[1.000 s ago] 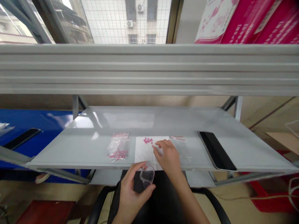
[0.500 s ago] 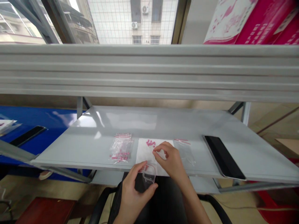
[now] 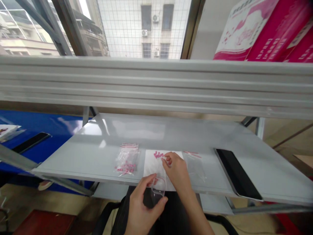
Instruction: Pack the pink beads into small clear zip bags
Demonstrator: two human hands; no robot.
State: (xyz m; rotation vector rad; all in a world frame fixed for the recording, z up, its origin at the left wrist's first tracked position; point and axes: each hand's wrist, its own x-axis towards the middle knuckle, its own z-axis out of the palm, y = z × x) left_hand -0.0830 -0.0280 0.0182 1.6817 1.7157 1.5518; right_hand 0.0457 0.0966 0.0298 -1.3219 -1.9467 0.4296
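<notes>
My left hand holds a small clear zip bag with its mouth spread, between the thumb and fingers, in front of the table edge. On a white sheet of paper lies a loose cluster of small pink beads. My right hand is over the right side of the sheet, its thumb and index fingertips slightly apart beside the nearest beads. Nothing shows clearly between those fingertips. Left of the paper, stacked zip bags contain pink beads. To the right lies a flat clear bag with red lines along its top.
A dark-screened tablet rests on the grey table at the right. A grey shelf beam crosses above the table, with pink boxes over its right end. A blue table adjoins on the left.
The camera view has tilted up slightly, so things sit lower. My right thumb and index finger have come to the edge of the bead cluster. My left hand keeps hold of the bag.
</notes>
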